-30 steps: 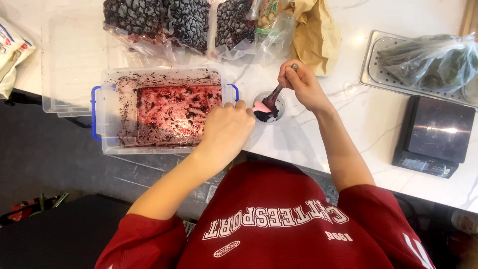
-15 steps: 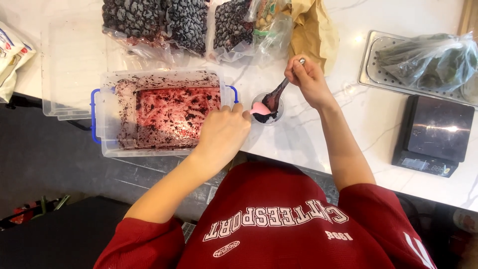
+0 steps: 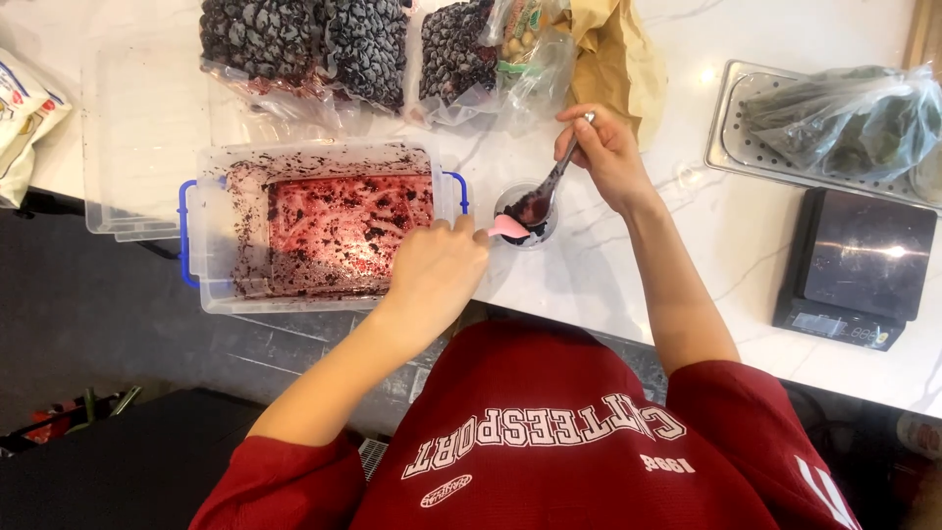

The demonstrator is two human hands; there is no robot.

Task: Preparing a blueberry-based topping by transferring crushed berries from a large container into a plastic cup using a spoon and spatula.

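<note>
Head view: white marble counter [image 3: 608, 285] w/ scale [image 3: 859, 265], prob. kitchen.

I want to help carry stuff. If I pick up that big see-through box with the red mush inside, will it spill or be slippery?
The clear box looks like thin plastic with no lid on, so it may bend and slosh if tilted. The red mush lies shallow, so it is probably not very heavy. Dark smears reach the walls, so the rim may feel sticky; the blue handles look cleaner.

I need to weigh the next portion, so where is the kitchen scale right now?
In the head view the black scale sits on the white counter at the far right, past the right hand, just in front of the metal tray holding bagged greens.
</note>
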